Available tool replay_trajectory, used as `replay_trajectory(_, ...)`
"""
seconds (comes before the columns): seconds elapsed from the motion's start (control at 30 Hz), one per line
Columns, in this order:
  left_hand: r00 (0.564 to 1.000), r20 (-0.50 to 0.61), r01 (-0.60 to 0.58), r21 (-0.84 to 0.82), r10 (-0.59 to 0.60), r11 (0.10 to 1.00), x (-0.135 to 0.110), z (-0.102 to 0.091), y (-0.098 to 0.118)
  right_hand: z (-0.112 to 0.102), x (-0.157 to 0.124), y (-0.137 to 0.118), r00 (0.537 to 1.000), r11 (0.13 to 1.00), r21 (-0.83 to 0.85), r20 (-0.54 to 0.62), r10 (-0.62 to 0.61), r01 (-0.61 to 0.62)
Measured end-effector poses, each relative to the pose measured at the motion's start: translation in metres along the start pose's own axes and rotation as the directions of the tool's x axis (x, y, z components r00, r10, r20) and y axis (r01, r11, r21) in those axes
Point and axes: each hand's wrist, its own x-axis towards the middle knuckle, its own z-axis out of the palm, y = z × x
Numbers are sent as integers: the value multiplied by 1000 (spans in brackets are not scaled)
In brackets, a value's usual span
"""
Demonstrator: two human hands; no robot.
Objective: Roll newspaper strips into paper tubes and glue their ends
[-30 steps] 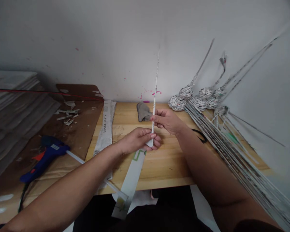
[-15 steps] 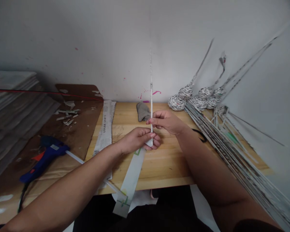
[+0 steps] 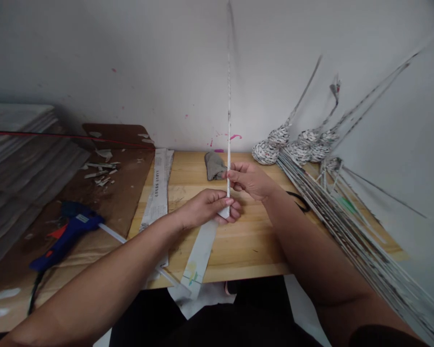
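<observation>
A thin rolled paper tube (image 3: pixel 229 115) stands nearly upright over the table, its top end against the wall in view. My left hand (image 3: pixel 215 207) is closed on the tube's lower end, thumb on top, where a flat paper strip (image 3: pixel 202 250) joins it. The strip slants down past the table's front edge, with green and yellow print near its bottom. Just above, my right hand (image 3: pixel 248 179) pinches the tube between thumb and fingers. Behind the tube lies a grey cloth (image 3: pixel 214 166), partly covered by my right fingertips.
On the left are newspaper strips (image 3: pixel 159 188), a blue glue gun (image 3: pixel 70 236) with a glue stick, paper scraps (image 3: pixel 103 176) and a paper stack (image 3: pixel 25 159). Woven paper gourds (image 3: pixel 265 153) and a bundle of paper tubes (image 3: pixel 332 221) occupy the right, near a black loop (image 3: pixel 300 200).
The paper strip's lower end has drawn up toward my left hand, so less hangs past the table edge. The tube has shifted slightly right and shows longer at the top.
</observation>
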Motion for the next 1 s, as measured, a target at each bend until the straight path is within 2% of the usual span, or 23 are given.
replay_trajectory(0.1,1000,-8,-11,12,11,1000,0,-1,1,1,-3,-4,994,995,-97,106,32,-22)
replay_trajectory(0.23,1000,-7,-20,37,20,999,-1,0,1,3,-4,-5,998,988,-141,-5,-58,56)
replay_trajectory(0.3,999,-7,-35,44,36,998,-1,0,1,2,-4,-5,997,988,-138,-10,-75,73)
replay_trajectory(0.43,997,-36,-68,51,70,996,0,0,-1,-3,-5,-6,983,978,-205,184,9,29)
replay_trajectory(0.47,996,-44,-71,54,73,996,1,0,-2,-3,-5,-6,980,974,-224,201,15,30)
replay_trajectory(0.63,995,-42,-95,14,96,995,2,0,-3,5,-4,-6,998,984,-165,-1,-64,63)
replay_trajectory(0.67,995,-36,-94,10,94,996,2,-1,-3,6,-4,-6,998,986,-156,-10,-61,59)
replay_trajectory(0.83,997,-5,-73,18,73,997,2,-1,-2,3,-6,-9,994,979,-199,110,-19,41)
replay_trajectory(1.0,994,-41,-97,23,98,995,4,-3,-6,10,-5,-8,993,960,-255,-3,-121,116)
